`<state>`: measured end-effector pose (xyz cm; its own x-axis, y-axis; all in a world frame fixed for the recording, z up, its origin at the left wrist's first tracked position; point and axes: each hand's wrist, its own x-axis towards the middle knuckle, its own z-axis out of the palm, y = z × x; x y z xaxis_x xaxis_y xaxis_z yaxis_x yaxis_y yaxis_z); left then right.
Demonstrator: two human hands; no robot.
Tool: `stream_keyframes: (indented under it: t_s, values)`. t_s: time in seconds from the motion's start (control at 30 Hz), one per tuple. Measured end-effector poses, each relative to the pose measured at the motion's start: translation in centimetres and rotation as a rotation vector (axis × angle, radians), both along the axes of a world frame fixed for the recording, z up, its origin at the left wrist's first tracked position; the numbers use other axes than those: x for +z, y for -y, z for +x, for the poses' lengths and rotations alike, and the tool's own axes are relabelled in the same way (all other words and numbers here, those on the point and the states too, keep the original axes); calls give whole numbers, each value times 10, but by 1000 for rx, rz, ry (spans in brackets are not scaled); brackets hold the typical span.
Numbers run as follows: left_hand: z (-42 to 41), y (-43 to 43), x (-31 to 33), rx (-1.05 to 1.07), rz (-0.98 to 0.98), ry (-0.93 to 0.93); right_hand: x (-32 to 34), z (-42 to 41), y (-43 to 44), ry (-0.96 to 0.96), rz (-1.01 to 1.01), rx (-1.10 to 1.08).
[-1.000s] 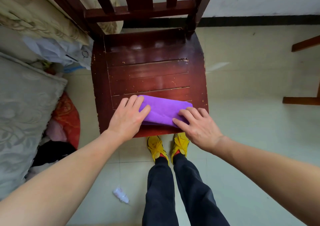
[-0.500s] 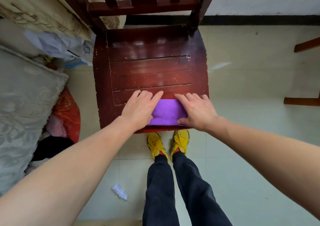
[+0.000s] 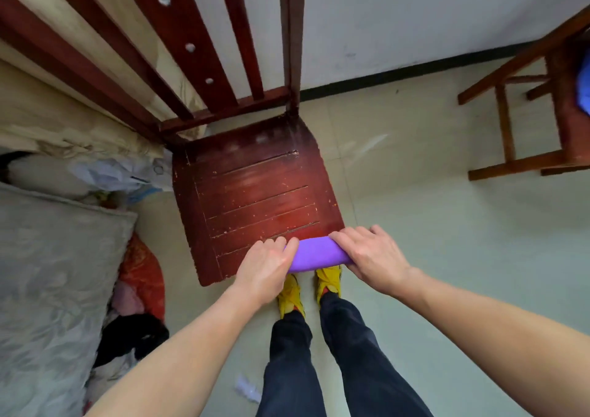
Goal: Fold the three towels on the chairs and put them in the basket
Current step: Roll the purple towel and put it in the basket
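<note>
A folded purple towel (image 3: pixel 317 254) is at the front right edge of the dark red wooden chair seat (image 3: pixel 255 193), partly past the edge. My left hand (image 3: pixel 266 265) grips its left end and my right hand (image 3: pixel 372 257) grips its right end. A second wooden chair (image 3: pixel 523 110) stands at the far right with something blue (image 3: pixel 584 87) on its seat, cut off by the frame edge. No basket is in view.
A grey patterned cushion (image 3: pixel 48 289) and a pile of clothes and bags (image 3: pixel 134 289) lie on the left. The chair back (image 3: pixel 191 49) rises close in front. My legs and yellow shoes (image 3: pixel 306 292) stand on pale floor tiles. A crumpled white scrap (image 3: pixel 247 389) lies by my left leg.
Both hands went from pressing flat on the towel to gripping its ends. The towel has come toward the seat's front right edge. My view has tilted up and turned right, showing the second chair.
</note>
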<state>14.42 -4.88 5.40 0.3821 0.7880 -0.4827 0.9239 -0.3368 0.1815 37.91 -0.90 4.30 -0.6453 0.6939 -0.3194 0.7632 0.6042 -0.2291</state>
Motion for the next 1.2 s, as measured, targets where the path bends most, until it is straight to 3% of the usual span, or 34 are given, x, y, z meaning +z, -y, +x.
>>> stream_keyframes:
  t_s: [0.2,0.5,0.7,0.93,1.2]
  values:
    - [45,-15,85,-244,176,49,89,50,34,16,108,-219]
    - [197,-44,199,-705,357,117,206,183,105,-11,246,-656]
    - [373,-20,253,-992,481,225,255,324,195,-3,362,-945]
    - [608,80,285,-1222,512,370,299,503,340,139,471,-1206]
    - [817,171,311,-1538,528,453,325,642,462,299,420,-1503]
